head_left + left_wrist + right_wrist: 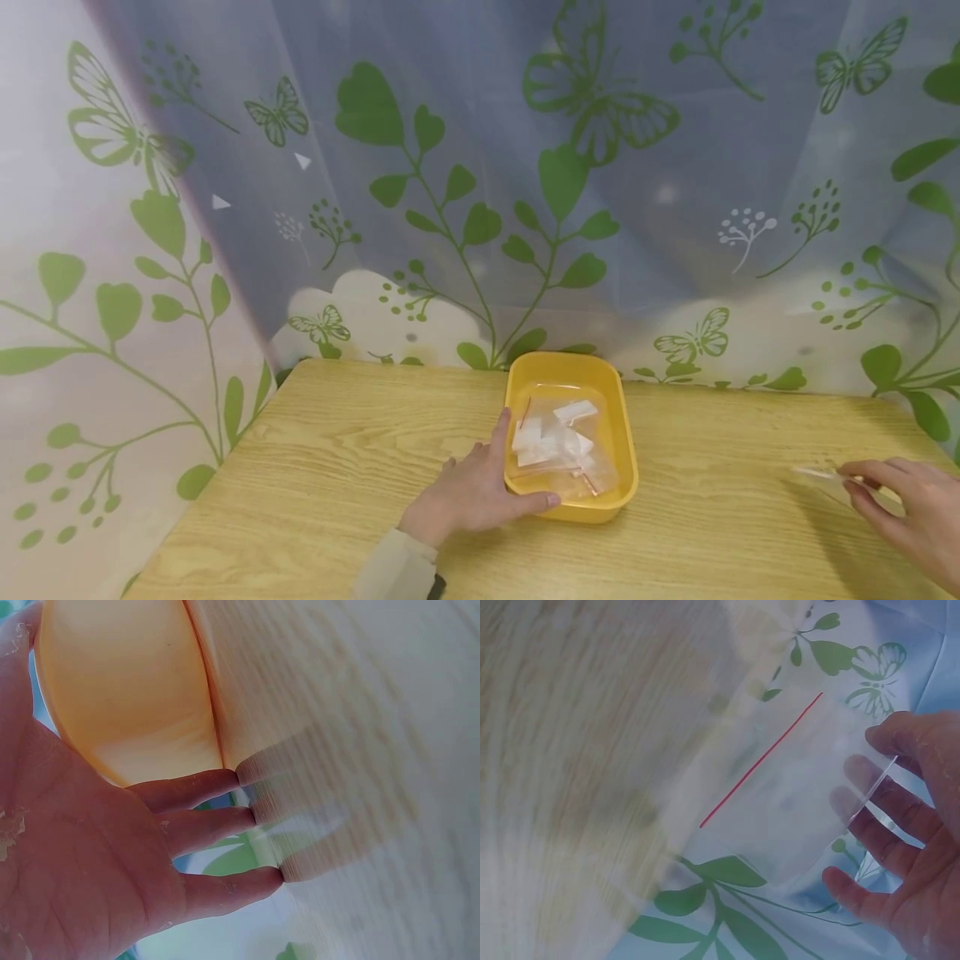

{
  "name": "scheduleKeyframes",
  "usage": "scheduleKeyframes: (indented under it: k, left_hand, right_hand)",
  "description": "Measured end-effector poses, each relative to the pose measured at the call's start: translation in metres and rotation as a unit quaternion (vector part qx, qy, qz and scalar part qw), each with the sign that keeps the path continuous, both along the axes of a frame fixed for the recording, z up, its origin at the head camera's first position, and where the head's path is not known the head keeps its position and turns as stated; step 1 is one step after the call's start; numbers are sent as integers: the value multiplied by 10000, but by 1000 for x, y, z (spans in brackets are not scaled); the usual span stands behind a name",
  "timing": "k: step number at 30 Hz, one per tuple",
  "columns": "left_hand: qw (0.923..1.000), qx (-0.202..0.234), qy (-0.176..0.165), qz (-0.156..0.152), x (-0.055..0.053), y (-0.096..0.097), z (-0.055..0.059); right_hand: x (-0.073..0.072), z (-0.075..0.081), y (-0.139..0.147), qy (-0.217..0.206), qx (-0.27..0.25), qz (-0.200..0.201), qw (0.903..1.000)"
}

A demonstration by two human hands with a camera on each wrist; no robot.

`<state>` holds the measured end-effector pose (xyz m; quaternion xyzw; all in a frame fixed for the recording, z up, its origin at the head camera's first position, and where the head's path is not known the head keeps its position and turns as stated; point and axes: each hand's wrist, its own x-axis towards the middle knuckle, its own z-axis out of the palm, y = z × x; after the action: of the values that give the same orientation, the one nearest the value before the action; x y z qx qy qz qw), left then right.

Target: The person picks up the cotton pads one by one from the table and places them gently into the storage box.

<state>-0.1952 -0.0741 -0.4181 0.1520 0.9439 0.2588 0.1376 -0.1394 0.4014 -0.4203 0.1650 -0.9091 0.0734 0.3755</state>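
A yellow plastic tub (pixel 630 468) stands on the wooden table, holding several clear zip bags (pixel 551 454) with white pieces in or among them. My left hand (pixel 471 493) is spread around the tub's near left corner, thumb along the front rim and index finger against the left side. In the left wrist view, three straight fingers (pixel 232 891) reach the tabletop beside the tub wall (pixel 127 690). Off to the right, my right hand (pixel 911 504) pinches a clear zip bag (pixel 780 787) by one edge between thumb and fingers. A red line runs along the bag's opposite edge; it looks flat.
The wood-grain table (pixel 360 450) ends at a hanging curtain (pixel 465 267) printed with green leaves and butterflies, right behind the tub. More of this cloth (pixel 112 333) hangs along the left side.
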Motion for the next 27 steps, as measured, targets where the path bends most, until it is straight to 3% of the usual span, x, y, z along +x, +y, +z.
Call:
scheduleKeyframes:
  k: [8,16,27]
  left_hand:
    - [10000,8,42,2,0,0,-1]
    - [10000,-28,70,-33,2,1,1]
    - [10000,-62,41,-29,2,0,1]
  right_hand:
    - [-1,8,-13,12,19,-32,10000]
    - [0,12,-24,-356,51,-124,9993]
    - [-8,21,-35,-138,162,239,9995]
